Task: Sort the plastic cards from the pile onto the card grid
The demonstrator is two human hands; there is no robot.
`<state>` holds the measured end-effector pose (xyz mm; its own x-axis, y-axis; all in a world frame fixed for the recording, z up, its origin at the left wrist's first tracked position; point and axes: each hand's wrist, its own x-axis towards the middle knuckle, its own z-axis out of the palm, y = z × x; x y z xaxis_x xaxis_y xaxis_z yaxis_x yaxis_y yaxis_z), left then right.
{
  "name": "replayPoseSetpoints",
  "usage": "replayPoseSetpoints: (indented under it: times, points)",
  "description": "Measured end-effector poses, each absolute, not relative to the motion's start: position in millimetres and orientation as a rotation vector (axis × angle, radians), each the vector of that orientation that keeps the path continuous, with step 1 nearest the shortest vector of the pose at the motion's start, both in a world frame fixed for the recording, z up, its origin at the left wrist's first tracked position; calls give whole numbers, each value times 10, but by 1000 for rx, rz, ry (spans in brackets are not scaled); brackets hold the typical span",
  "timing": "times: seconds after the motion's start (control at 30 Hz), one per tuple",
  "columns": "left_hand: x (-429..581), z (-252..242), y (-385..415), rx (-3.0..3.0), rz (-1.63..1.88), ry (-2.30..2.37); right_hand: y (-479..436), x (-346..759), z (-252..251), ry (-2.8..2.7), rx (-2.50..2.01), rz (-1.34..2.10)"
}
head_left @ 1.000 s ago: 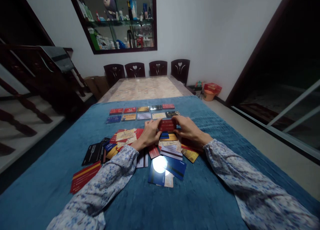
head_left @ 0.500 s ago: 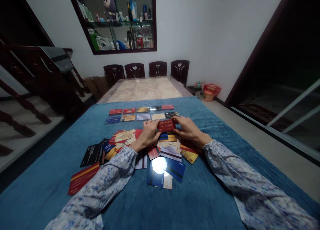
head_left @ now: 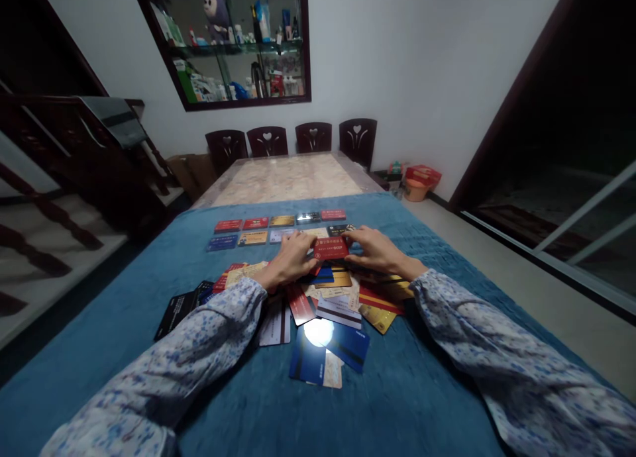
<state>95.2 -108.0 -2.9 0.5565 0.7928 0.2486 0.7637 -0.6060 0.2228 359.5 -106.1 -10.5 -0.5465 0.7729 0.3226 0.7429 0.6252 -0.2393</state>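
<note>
Between my two hands a red card [head_left: 330,248] is held by its left and right edges, printed side toward me. My left hand [head_left: 293,257] grips its left edge with thumb and fingers; my right hand [head_left: 373,250] pinches the right edge. Beneath and nearer to me lies a loose pile of cards, with a white striped card [head_left: 340,310], a blue card [head_left: 348,344] and a gold card [head_left: 377,316] on show. Beyond the hands, cards lie in two neat rows, among them a dark blue card [head_left: 222,243] and a gold card [head_left: 282,220]. My left forearm hides part of the pile.
A blue cloth [head_left: 397,391] covers the near part of the table, and the marbled tabletop [head_left: 293,175] shows at the far end. Several dark chairs [head_left: 313,138] stand behind it. Black cards [head_left: 173,309] lie at the pile's left edge.
The red card, held in both hands, has moved slightly farther away toward the near row. My left forearm has swung left and now covers the red cards at lower left.
</note>
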Motion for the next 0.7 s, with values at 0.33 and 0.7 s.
replayPoseSetpoints:
  times: [0.33,0.7]
  points:
    - [1066,138,-678,2768,402,1286,-738,3738,77,-2488,-1223,67]
    - [1269,102,-87,2778,292,1329,-148,3823,126,-2564,-1273,21]
